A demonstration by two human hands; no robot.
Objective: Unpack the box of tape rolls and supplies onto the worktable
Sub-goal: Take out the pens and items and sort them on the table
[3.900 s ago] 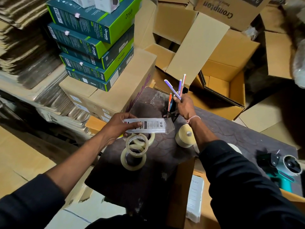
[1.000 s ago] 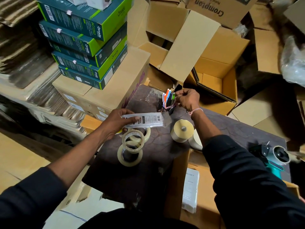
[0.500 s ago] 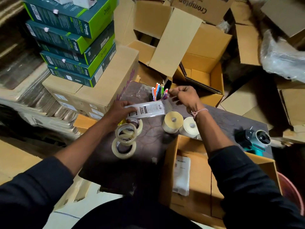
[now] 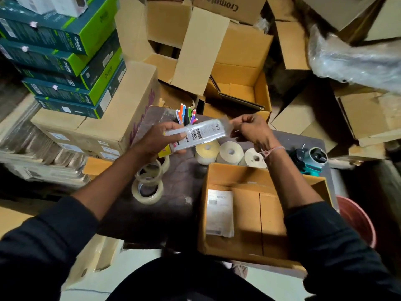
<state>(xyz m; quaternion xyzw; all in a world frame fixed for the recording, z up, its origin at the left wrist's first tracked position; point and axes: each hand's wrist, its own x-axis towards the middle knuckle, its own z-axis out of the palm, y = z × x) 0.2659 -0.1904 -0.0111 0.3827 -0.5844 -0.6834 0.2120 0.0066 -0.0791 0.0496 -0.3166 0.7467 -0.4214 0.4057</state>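
Hands (image 4: 159, 139) (image 4: 249, 129) hold clear packet (image 4: 196, 133) above worktable (image 4: 184, 168)

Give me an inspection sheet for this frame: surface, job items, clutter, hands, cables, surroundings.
Surface: dark worktable, scuffed, crowded at the far edge.
Job's things: open cardboard box at the near right edge, a paper slip inside; clear tape rolls stacked at left; three white label rolls in a row; pens upright in a holder; tape dispenser at right.
Clutter: nothing seen beyond the supplies.
Grippers: left hand holds a clear packet above the table; right hand pinches its far end.
Cables: nothing seen.
Surroundings: teal-and-green boxes stacked left, open cartons behind, red bucket right.
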